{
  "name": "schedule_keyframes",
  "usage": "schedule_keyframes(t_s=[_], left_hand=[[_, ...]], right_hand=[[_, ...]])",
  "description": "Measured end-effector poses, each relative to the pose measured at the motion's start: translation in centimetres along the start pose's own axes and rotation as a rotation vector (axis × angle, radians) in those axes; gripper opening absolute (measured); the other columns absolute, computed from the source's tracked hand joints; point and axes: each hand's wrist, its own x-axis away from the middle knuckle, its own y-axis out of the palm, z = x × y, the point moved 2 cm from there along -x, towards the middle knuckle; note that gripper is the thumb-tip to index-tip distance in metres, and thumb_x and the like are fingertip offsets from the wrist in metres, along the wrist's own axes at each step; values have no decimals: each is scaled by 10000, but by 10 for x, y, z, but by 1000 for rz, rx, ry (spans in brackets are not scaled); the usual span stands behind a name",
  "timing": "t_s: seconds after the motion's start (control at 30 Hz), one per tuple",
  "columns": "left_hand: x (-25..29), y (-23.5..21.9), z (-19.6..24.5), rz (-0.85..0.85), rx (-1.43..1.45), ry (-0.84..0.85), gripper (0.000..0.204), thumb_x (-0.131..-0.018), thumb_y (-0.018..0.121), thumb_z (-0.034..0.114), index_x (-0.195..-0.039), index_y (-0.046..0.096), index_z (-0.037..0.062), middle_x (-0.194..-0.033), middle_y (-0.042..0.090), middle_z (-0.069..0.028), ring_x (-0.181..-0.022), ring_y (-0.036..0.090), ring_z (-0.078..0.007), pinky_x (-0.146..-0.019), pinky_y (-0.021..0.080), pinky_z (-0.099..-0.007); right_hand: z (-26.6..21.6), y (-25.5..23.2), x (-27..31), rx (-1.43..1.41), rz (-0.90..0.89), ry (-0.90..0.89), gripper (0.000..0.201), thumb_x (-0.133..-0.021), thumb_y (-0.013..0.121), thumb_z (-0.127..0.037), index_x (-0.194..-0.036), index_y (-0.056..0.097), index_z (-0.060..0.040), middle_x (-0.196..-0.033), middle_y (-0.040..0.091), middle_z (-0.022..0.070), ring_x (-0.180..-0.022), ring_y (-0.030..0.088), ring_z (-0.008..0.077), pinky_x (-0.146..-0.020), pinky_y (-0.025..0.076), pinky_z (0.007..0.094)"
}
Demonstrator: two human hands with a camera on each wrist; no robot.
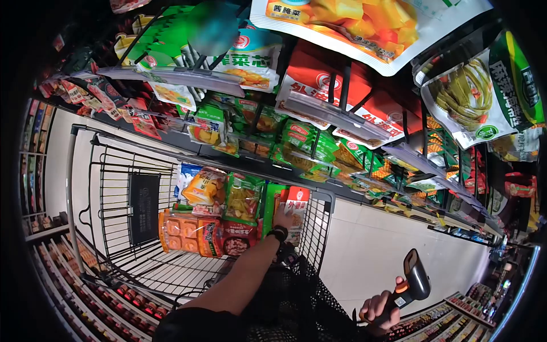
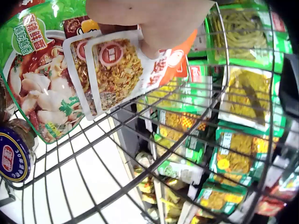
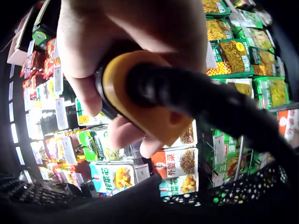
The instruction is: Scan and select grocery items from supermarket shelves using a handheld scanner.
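Observation:
In the head view my left hand [image 1: 282, 219] reaches into the shopping cart and holds red-and-white food packets [image 1: 298, 200] at its right end. The left wrist view shows the fingers and thumb of that hand [image 2: 154, 21] over the packets [image 2: 114, 65], two of them overlapping. Beside them stands a green pouch [image 2: 42, 84] with a fish-dish picture. Off to the right, my right hand [image 1: 380, 310] grips the handle of a barcode scanner [image 1: 419, 276], its black head pointing up. From the right wrist, a black cable [image 3: 201, 98] runs out of the scanner's orange-yellow handle end.
The wire cart [image 1: 125, 259] also carries a green pickle bag [image 1: 244, 199], an orange-and-white bag [image 1: 204, 187] and a clear-fronted orange pack [image 1: 185, 232]. A jar with a blue lid [image 2: 15, 154] stands inside it. Shelves of hanging packets [image 1: 364, 105] run along the cart's far side.

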Motion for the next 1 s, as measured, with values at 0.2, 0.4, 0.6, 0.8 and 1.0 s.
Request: schedule_keyframes(t_s=[0.2, 0.4, 0.6, 0.8, 1.0], left_hand=[[29, -111, -6, -222, 697, 234, 360, -881, 543, 222, -1165, 481, 10, -1096, 567, -136, -1040, 526, -225, -904, 393, -320], [85, -265, 13, -409, 1015, 273, 333, -895, 527, 87, -1214, 449, 33, -1110, 571, -36, -1021, 523, -99, -874, 416, -267], [122, -339, 62, -110, 955, 253, 256, -932, 489, 248, -1068, 541, 37, -917, 593, 25, -810, 541, -50, -698, 432, -213], [124, -336, 102, -1341, 2036, 511, 237, -866, 506, 279, -704, 413, 133, -605, 377, 30, -512, 357, -112, -518, 325, -252], [129, -336, 136, -1644, 1909, 665, 240, -858, 532, 232, -677, 402, 142, -629, 327, 44, -577, 328, -98, -524, 308, -230]], right_hand=[[2, 13, -34, 647, -10, 233, 485, -782, 625, -114, -1191, 418, 46, -725, 528, 102, -651, 546, 185, -616, 469, 319], [35, 33, -42, 447, -142, 322, 482, -749, 635, -91, -1157, 440, 77, -712, 514, 75, -645, 543, 166, -637, 475, 315], [60, 65, -33, 350, -112, 230, 526, -750, 609, -181, -1158, 357, 36, -731, 470, 85, -557, 504, 162, -589, 496, 325], [67, 93, -16, 179, -183, 258, 560, -726, 607, -201, -1172, 356, 28, -692, 431, 72, -488, 455, 151, -512, 464, 307], [73, 108, 10, 350, -366, 459, 533, -678, 614, -190, -1119, 426, 41, -712, 501, 108, -558, 504, 186, -564, 483, 329]])
